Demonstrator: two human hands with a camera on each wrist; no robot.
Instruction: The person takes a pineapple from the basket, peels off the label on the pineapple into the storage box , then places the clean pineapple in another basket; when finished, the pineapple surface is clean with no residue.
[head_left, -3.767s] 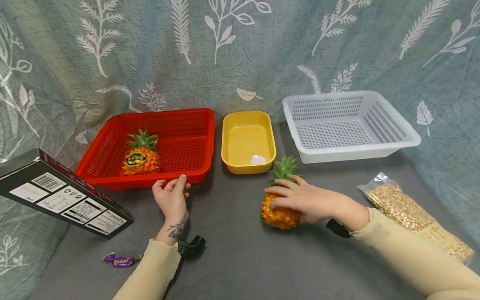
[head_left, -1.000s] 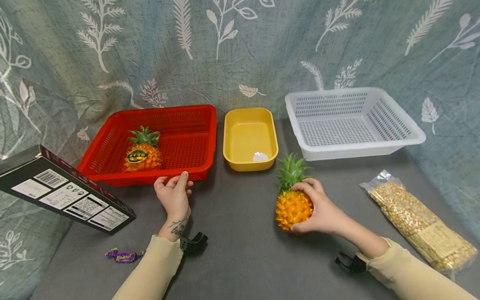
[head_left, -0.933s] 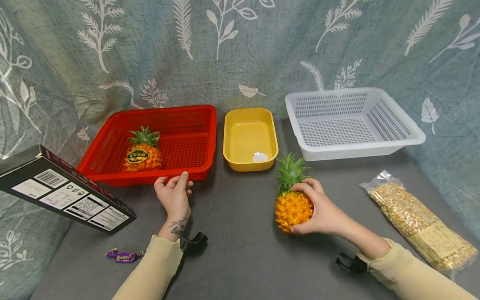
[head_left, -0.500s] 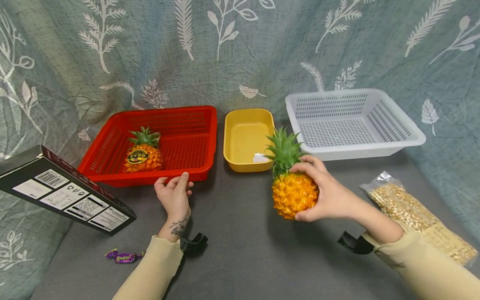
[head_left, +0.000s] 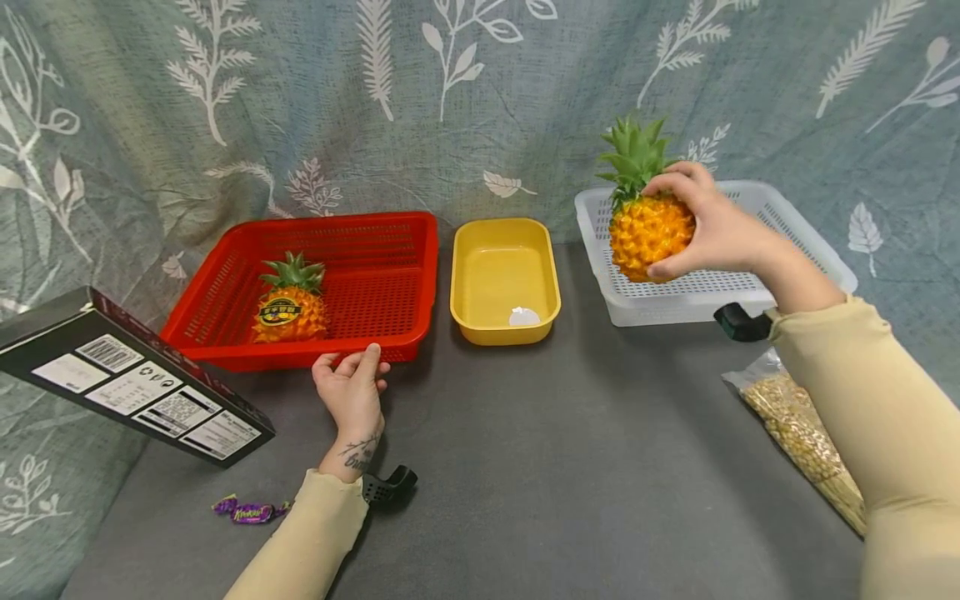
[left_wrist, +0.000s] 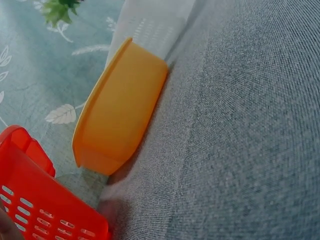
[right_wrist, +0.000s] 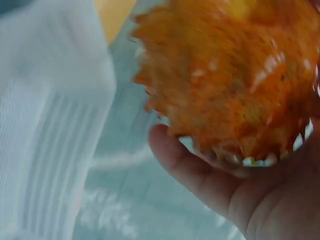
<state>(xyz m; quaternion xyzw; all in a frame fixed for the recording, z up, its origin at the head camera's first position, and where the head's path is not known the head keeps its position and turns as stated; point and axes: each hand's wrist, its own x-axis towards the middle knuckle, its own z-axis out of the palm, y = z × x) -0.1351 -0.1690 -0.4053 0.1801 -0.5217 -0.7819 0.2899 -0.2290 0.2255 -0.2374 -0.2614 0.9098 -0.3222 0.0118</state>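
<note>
My right hand (head_left: 723, 229) grips a small pineapple (head_left: 651, 235), thumb low and fingers near its leaves. The fruit is upright, raised over the white basket (head_left: 678, 307) in the head view. The right wrist view shows the pineapple's spiky orange skin (right_wrist: 225, 85) up close, above my thumb (right_wrist: 185, 167). My left hand (head_left: 348, 392) stays at the front rim of the red basket (head_left: 277, 358), thumb up and fingers loosely curled; whether it presses the rim is hard to tell. Inside the red basket lies a second pineapple (head_left: 292, 321) with a black label.
Between the baskets stands a yellow tub (head_left: 506, 335) with a white sticker. At left a black box (head_left: 150, 387) stands tilted, with a purple wrapped candy (head_left: 251, 511) nearer me. A bag of yellow grains (head_left: 798, 433) lies at right, partly behind my sleeve.
My right hand has regrasped the pineapple, lifted it off the table and carried it back and right over the white basket. The left hand has held its place.
</note>
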